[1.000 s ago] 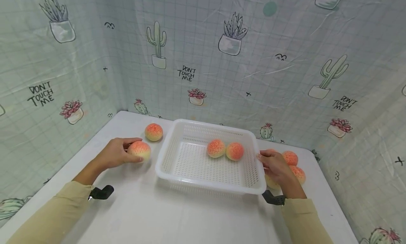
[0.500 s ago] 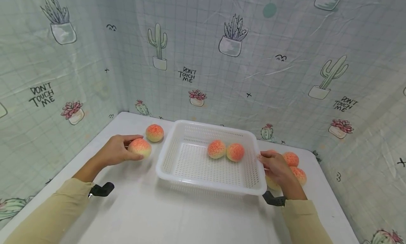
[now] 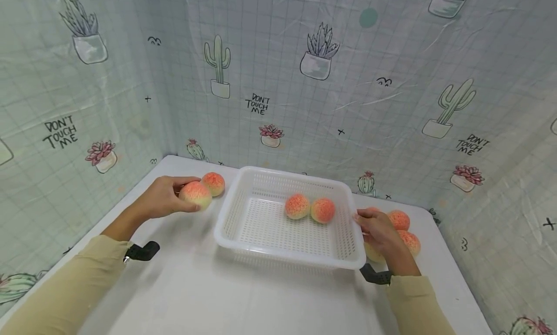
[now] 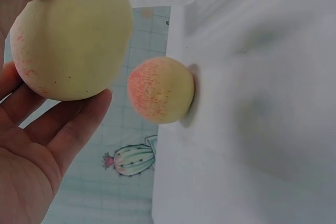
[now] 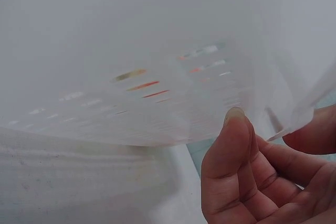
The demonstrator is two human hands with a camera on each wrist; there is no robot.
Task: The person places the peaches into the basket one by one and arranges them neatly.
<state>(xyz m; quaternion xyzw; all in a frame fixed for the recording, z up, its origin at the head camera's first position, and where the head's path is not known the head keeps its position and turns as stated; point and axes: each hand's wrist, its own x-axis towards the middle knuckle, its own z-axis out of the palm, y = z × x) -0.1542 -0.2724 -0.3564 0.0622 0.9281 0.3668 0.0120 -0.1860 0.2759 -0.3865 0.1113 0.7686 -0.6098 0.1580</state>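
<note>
My left hand (image 3: 164, 198) grips a peach (image 3: 196, 196), red-speckled on top and pale yellow below. In the left wrist view that peach (image 4: 73, 38) is pinched between thumb and fingers, lifted off the table. Just behind it a second peach (image 4: 161, 90) rests on the table. A white perforated plastic basket (image 3: 287, 254) stands in the middle, with two peaches (image 3: 298, 207) touching each other inside. My right hand (image 3: 379, 231) pinches the basket's right rim. Seen from the right wrist, the fingers (image 5: 231, 166) curl at the edge of the basket wall (image 5: 131, 35).
Several more peaches (image 3: 409, 242) lie on the table right of the basket, partly hidden by the right hand. The white table (image 3: 261, 306) meets a patterned cloth backdrop (image 3: 283, 74) at the back and sides.
My left hand has lifted the peach slightly and carried it a little right and away from me, closer to the peach behind. The right hand keeps its hold on the basket rim.
</note>
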